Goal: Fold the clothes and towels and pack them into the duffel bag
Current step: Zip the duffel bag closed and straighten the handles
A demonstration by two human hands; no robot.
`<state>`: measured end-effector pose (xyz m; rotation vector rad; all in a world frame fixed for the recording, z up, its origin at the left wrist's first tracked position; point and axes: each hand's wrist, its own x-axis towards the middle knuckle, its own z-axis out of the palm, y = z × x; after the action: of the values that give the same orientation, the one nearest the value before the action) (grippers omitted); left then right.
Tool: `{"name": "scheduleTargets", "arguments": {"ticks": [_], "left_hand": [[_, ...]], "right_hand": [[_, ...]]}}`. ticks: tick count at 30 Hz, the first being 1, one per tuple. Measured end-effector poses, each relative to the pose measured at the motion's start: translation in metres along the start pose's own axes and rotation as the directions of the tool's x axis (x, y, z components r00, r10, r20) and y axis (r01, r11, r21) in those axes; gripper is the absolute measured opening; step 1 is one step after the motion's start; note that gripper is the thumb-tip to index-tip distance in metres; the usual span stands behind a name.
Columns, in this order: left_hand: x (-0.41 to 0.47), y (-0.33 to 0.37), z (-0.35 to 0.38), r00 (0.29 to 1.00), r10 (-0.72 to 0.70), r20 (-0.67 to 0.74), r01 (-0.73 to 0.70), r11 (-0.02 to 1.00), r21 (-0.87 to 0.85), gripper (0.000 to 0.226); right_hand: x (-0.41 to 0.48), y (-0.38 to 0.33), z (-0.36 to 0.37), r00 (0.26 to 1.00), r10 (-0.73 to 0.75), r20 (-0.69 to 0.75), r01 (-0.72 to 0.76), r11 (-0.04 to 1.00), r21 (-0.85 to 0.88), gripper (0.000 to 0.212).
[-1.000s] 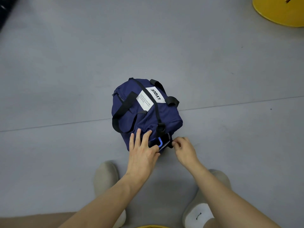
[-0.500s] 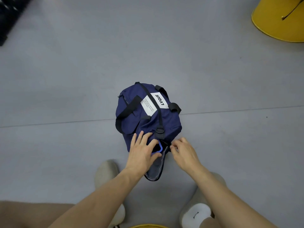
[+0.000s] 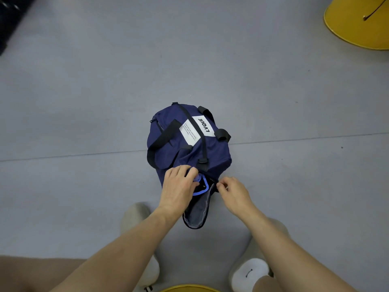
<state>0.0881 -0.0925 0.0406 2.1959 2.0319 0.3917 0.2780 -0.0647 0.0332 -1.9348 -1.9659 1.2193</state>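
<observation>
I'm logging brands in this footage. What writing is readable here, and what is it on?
"LVQUE": black letters on the white patch of the navy duffel bag.
Small print beside it on the same patch: too small to read.
No other writing shows.

Yellow object (image 3: 357,24) cut by edge, duffel bag (image 3: 214,148) contents hidden

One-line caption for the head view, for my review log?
Navy duffel bag on the grey floor, end flap open; left-hand grip holds its blue-trimmed end, right-hand grip pinches the opening's edge.
</observation>
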Motion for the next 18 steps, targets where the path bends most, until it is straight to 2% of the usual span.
{"name": "scheduleTargets", "arguments": {"ticks": [8,12,15,18], "left_hand": [[0.002,0.006,0.001,0.992,-0.085,-0.089,0.083,0.996,-0.025,0.042],[0.003,0.003,0.002,0.996,-0.016,-0.083,0.015,1.000,-0.016,0.052],[0.008,0.001,0.003,0.997,0.039,-0.072,-0.039,0.999,0.007,0.049],[0.016,0.001,0.005,0.997,0.036,-0.062,-0.037,0.999,-0.023,0.046]], "right_hand": [[-0.004,0.002,0.000,1.000,-0.001,0.006,0.001,1.000,0.029,0.019],[-0.007,-0.001,0.001,1.000,-0.015,-0.005,0.015,1.000,0.015,0.021],[-0.006,-0.002,0.001,1.000,-0.012,-0.012,0.013,1.000,0.015,0.019],[-0.005,-0.002,0.000,1.000,-0.009,-0.011,0.009,1.000,0.020,0.019]]}}
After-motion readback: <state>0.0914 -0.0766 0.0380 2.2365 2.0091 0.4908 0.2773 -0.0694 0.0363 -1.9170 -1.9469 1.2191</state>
